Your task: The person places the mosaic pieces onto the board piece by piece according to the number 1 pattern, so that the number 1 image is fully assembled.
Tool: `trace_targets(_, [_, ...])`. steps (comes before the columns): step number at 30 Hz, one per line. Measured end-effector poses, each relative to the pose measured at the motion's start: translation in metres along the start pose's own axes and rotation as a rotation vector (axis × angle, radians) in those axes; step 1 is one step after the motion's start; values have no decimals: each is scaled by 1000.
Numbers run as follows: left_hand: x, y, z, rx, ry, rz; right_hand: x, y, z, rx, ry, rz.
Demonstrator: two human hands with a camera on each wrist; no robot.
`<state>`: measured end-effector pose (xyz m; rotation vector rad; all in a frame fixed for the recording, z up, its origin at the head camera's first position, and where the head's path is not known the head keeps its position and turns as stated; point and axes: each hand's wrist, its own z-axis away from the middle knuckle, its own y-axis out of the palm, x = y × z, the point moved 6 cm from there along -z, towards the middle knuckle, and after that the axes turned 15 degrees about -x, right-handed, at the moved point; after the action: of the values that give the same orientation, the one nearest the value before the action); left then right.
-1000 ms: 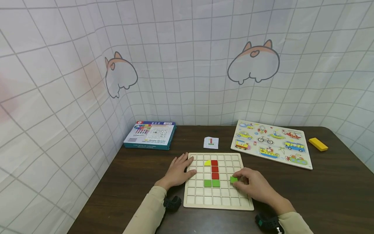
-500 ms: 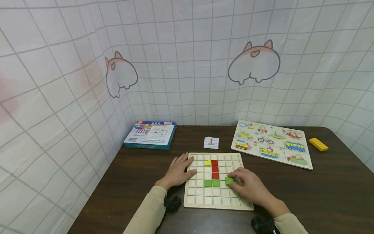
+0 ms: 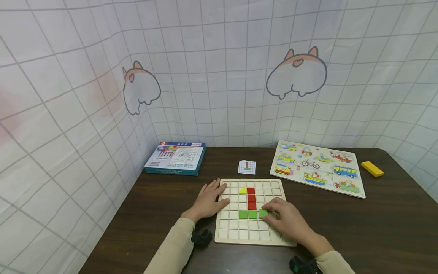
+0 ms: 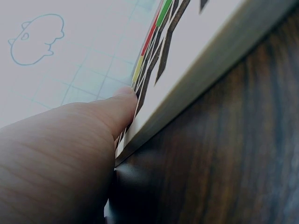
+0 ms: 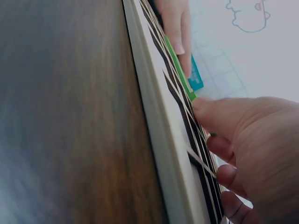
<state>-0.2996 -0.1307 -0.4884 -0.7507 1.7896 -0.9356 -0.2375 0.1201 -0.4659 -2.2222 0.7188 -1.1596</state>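
A wooden grid board (image 3: 233, 234) lies flat on the table. My right hand (image 3: 286, 220) pinches a green square tile (image 3: 262, 213) between thumb and fingers, just right of two green tiles (image 3: 248, 214) in the grid. Whether the pinched tile sits in its cell I cannot tell. Above those two tiles runs a column of red tiles (image 3: 251, 198), with a yellow quarter-round tile (image 3: 242, 190) left of its top. My left hand (image 3: 207, 201) rests on the board's left edge, fingers spread; in the left wrist view its thumb (image 4: 114, 109) touches the board's rim.
Behind the board lies a small paper card (image 3: 247, 167) printed with a coloured pattern on a grid. A boxed set (image 3: 176, 158) is at the back left. Towards the back right are a vehicle picture puzzle (image 3: 318, 167) and a yellow block (image 3: 372, 169).
My right hand has moved left across the board, bringing the green tile from the right-hand columns to beside the two green tiles. The left hand has stayed in place.
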Motion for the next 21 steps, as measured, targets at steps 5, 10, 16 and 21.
trace_targets(5, [2, 0, 0, 2, 0, -1, 1, 3, -1, -1, -4, 23])
trace_targets(10, [1, 0, 0, 2, 1, 0, 0, 4, -1, -5, 12, 25])
trace_targets(16, [-1, -1, 1, 7, 2, 2, -2, 5, 2, 1, 41, 27])
trace_targets(21, [0, 0, 0, -3, 2, -10, 0, 4, 2, -2, 41, 14])
